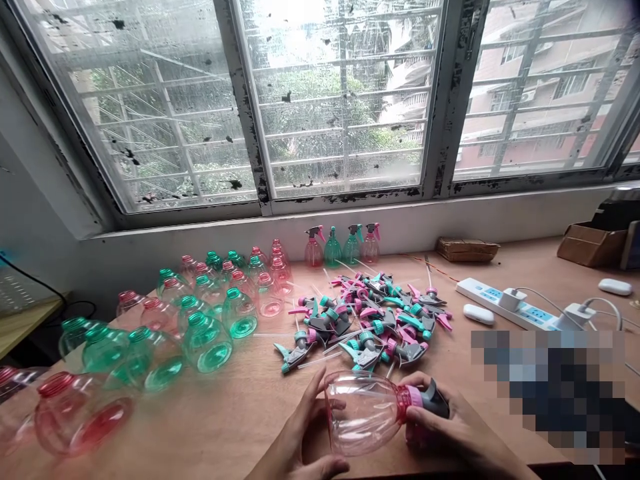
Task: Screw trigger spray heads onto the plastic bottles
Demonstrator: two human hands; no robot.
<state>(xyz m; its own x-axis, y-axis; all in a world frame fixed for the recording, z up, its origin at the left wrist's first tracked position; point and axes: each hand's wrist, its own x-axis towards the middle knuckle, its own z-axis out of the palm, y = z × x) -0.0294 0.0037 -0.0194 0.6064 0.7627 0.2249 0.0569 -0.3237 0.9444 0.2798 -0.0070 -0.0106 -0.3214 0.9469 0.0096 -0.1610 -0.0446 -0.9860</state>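
Observation:
Just above the table's near edge, a clear pink spray bottle (363, 413) lies on its side in the air, its base to the left. My left hand (313, 430) cups the base, thumb below and fingers behind, partly seen through the plastic. Around the grey and pink trigger sprayer head (417, 397) at the bottle's neck, my right hand (453, 427) is closed, thumb by the pink collar. Beyond both hands spreads a pile of loose trigger sprayer heads (373, 313) in pink, teal and grey, some with thin tubes.
Several open pink and green bottles (207, 343) stand at the left. By the wall are several bottles with sprayer heads (314, 250). To the right lie a power strip (505, 307) with plugs, white cases (479, 314), a brown package (467, 250) and a cardboard box (593, 245).

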